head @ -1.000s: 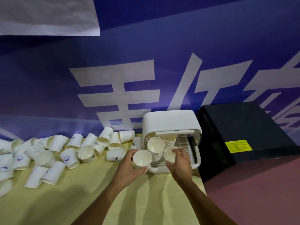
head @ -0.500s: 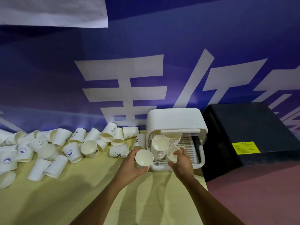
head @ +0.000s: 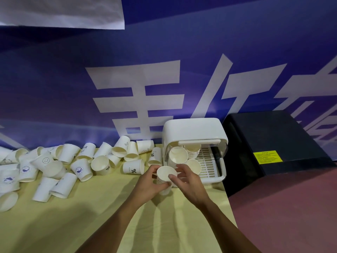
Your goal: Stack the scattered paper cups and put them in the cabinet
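Fingers (head: 172, 177) grip cup (head: 165, 172); loose cups (head: 101, 162) left, cabinet (head: 193, 130) just behind

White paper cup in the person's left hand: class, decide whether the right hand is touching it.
Touching. Head view: the right hand pinches the near rim of the white paper cup, no gap visible; the left hand grips its side.

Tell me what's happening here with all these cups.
A person holds one paper cup with both hands, the left hand wrapped round its body, the right hand pinching its rim, just in front of the open white cabinet. Stacked cups already lie inside it. Many loose cups lie scattered on the yellow table to the left.
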The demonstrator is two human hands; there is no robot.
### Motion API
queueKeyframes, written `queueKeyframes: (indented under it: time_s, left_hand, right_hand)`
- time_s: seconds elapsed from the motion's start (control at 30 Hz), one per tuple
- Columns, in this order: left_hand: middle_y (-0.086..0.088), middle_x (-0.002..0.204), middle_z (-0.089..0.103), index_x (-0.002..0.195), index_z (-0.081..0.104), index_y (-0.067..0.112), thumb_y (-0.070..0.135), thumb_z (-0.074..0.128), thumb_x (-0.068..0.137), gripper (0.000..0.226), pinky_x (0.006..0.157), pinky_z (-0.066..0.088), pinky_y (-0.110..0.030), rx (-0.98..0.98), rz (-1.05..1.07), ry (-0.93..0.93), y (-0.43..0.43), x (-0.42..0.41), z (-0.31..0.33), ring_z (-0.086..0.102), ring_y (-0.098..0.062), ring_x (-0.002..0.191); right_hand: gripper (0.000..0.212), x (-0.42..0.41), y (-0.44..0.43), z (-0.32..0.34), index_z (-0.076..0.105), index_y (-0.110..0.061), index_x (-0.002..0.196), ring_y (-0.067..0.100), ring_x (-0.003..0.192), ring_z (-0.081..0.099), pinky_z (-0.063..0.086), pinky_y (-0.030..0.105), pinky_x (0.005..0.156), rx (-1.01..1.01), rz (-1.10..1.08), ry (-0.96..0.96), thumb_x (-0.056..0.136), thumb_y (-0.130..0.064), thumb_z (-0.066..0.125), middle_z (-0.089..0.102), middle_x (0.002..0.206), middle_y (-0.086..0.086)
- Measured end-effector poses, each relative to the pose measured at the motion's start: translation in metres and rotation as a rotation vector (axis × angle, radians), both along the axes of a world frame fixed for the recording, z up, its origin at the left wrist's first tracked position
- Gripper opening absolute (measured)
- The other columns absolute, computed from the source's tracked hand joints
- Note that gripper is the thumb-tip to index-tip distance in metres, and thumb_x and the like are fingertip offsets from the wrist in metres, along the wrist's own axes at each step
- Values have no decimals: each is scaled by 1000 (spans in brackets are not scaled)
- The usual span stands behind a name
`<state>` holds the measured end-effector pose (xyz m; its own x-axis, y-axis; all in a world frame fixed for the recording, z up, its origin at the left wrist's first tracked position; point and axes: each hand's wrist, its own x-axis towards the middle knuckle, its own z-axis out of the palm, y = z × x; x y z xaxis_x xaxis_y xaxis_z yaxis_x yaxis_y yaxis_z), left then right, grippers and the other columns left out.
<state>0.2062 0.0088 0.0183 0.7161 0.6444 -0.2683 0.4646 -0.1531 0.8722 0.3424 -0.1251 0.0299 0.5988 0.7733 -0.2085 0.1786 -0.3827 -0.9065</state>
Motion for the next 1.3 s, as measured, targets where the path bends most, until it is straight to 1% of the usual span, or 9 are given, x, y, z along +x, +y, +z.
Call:
queueKeyframes:
  time_s: [0.07,0.23,0.43,0.57,0.73,0.93,1.03,1.17,1.3]
  left_hand:
    - [23,110,65,115,55,43,48,85,65,59,84,51,-23,-11,4,-15,-2,2,1,58,4,103]
    - [21,113,65,119,56,45,44,84,64,62,82,51,-23,-45,-45,-38,-6,6,2,59,2,105]
    - [22,118,60,129,52,40,43,88,65,74,85,51,-23,-32,-105,3,-11,13,-2,57,1,106]
    - [20,117,61,125,56,35,40,88,67,67,86,51,-23,-10,-88,34,-6,10,-8,59,2,102]
    - [17,112,63,119,60,31,32,87,71,56,86,50,-22,4,-55,52,5,11,-11,60,-5,102]
    - [17,112,62,116,61,33,34,85,73,50,87,51,-26,-3,-46,68,14,20,-14,60,-5,102]
    - [18,112,62,116,60,34,35,85,73,50,89,52,-27,-12,-43,69,18,25,-15,60,-4,102]
    - [16,112,62,117,60,32,32,84,75,49,85,51,-23,-12,-40,63,22,29,-15,60,-5,102]
    - [16,112,62,117,61,30,34,83,75,48,85,51,-23,-23,-35,61,27,29,-16,61,-6,102]
  right_hand:
    - [53,-5,1,-1,57,-32,127,-2,99,65,56,24,85,1,10,34,81,-50,77,68,114,-14]
    - [46,-3,-3,4,54,-44,110,-10,96,61,53,16,78,-24,-6,3,77,-38,85,67,103,-19]
    - [45,12,-17,9,61,-33,117,-11,90,61,51,12,71,-56,-117,-87,78,-43,82,65,102,-23]
    - [32,36,-36,10,66,-25,111,-17,84,59,47,7,67,-21,-264,-56,84,-32,80,67,99,-18]
    - [41,56,-41,9,66,-28,114,4,95,67,58,33,85,1,-413,-107,79,-43,82,71,105,-13]
    - [69,60,-14,-11,57,-24,134,17,116,58,51,39,96,-151,-326,-293,76,-57,75,60,127,-4]
    - [67,55,-5,-15,54,-18,137,23,118,56,48,39,94,-248,-292,-318,80,-46,75,57,130,3]
    - [68,57,0,-35,53,-16,132,29,116,55,47,43,97,-383,-220,-323,74,-49,71,60,126,6]
    - [60,55,0,-34,53,-13,131,28,117,53,45,42,99,-352,-216,-352,80,-40,68,59,126,7]
